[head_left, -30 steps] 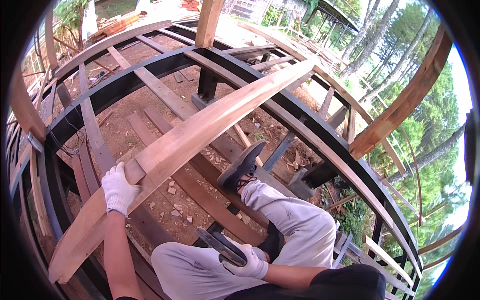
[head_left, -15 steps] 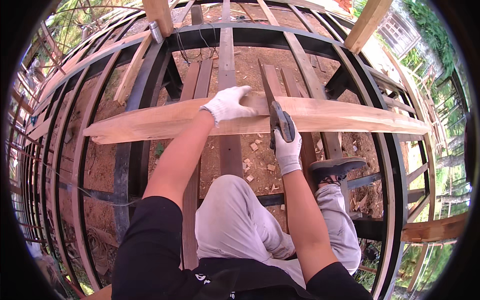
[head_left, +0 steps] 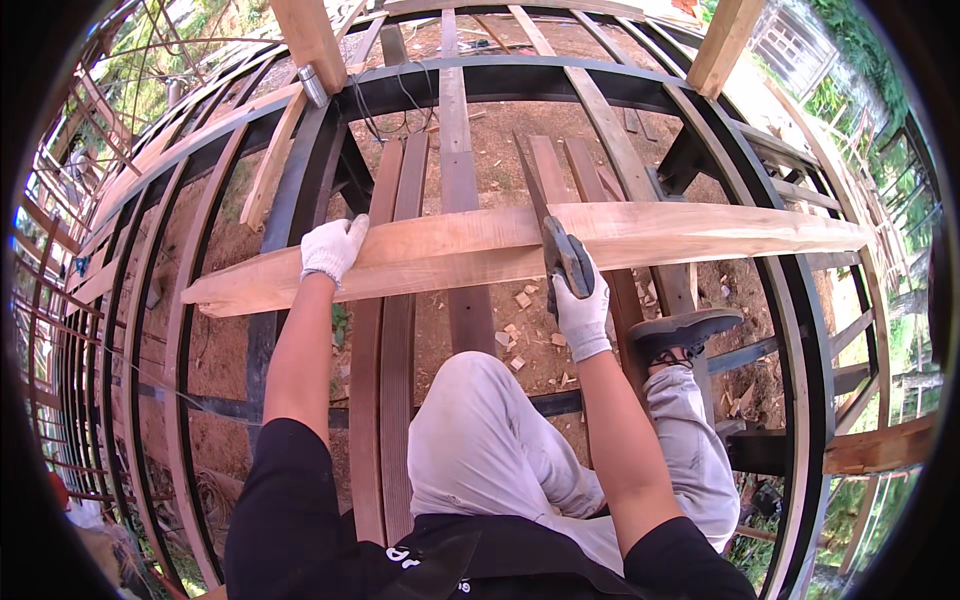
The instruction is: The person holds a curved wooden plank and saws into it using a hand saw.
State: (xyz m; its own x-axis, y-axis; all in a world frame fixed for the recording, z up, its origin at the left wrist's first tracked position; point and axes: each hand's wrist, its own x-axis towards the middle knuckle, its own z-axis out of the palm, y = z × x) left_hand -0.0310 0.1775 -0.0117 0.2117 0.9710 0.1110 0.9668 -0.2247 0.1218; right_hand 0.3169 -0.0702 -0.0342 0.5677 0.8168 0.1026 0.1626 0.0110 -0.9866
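Observation:
A long pale wooden beam (head_left: 440, 250) lies crosswise before me, resting over the frame's joists. My left hand (head_left: 333, 248), in a white knit glove, grips the beam's left part, fingers over its far edge. In my gloved right hand (head_left: 582, 305) is the dark handle of a handsaw (head_left: 535, 180). Its blade points away from me across the beam, right of the middle. The saw appears to touch the wood there; how deep the blade sits cannot be seen.
Dark steel beams (head_left: 520, 82) and wooden joists (head_left: 452, 110) form an open frame over bare soil with wood chips (head_left: 520, 300). Brown grooved boards (head_left: 398, 350) run lengthwise below. Wooden posts (head_left: 308, 45) stand ahead, one beside a metal flask (head_left: 313, 86). My shoe (head_left: 685, 333) is at right.
My left hand has moved left along the beam, from near the saw to the beam's left part, and has closed on it. The right hand keeps the saw at nearly the same place.

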